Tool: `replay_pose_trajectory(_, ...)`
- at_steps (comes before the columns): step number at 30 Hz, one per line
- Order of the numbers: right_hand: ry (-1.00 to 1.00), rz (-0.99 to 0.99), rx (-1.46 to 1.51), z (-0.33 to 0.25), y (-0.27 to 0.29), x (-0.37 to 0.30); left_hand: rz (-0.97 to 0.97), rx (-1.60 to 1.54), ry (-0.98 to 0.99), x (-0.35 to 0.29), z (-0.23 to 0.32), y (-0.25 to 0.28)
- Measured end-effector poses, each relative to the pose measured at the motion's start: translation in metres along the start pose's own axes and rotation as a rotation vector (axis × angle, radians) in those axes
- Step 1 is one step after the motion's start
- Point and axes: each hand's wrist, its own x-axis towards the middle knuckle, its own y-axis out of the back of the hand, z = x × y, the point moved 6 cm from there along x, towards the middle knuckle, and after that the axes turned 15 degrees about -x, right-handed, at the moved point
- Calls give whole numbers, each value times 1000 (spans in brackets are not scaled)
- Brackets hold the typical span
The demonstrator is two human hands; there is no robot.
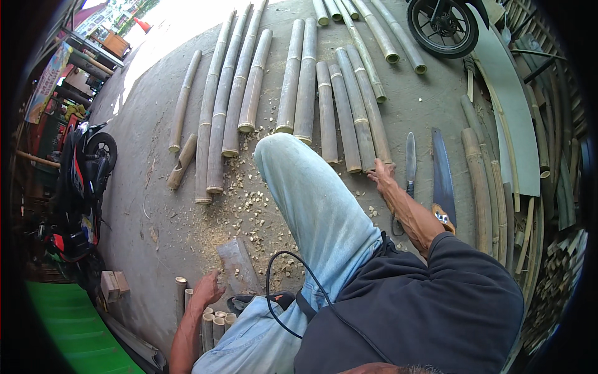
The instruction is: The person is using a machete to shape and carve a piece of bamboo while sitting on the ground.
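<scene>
My right hand (382,172) reaches forward past my knee and grips the near end of a bamboo pole (369,106), the rightmost in a row of cut lengths on the ground. Low on the left, my left hand (207,290) hangs with loosely bent fingers and nothing visible in it. A flat, worn grey slab (239,267) lies just beside its fingertips. Below that hand stand several short upright bamboo pieces (208,330). To the right of my right hand lie a long knife (410,162) with a dark handle and a handsaw (443,174).
More bamboo poles (237,81) lie side by side ahead, with wood chips (255,202) scattered among them. A notched bamboo piece (182,163) sits at the left. Parked motorbikes (78,187) and a wheel (443,26) stand at the sides. Bamboo (476,187) lines the right, and a black cable (269,280) loops near my lap.
</scene>
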Motion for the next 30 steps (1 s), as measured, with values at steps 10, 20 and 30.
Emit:
replay_pose_trajectory(10,223,-167,-491,-9,-108,-28,-84,-26,31,-11,-18,-33)
replay_pose_trajectory(20,614,-193,-823,-43,-128,-75,9,-48,-3,-4,-10,-14)
replay_pose_trajectory(30,527,289,-914,-38,-47,-22,-42,-34,33,-12,-4,-21)
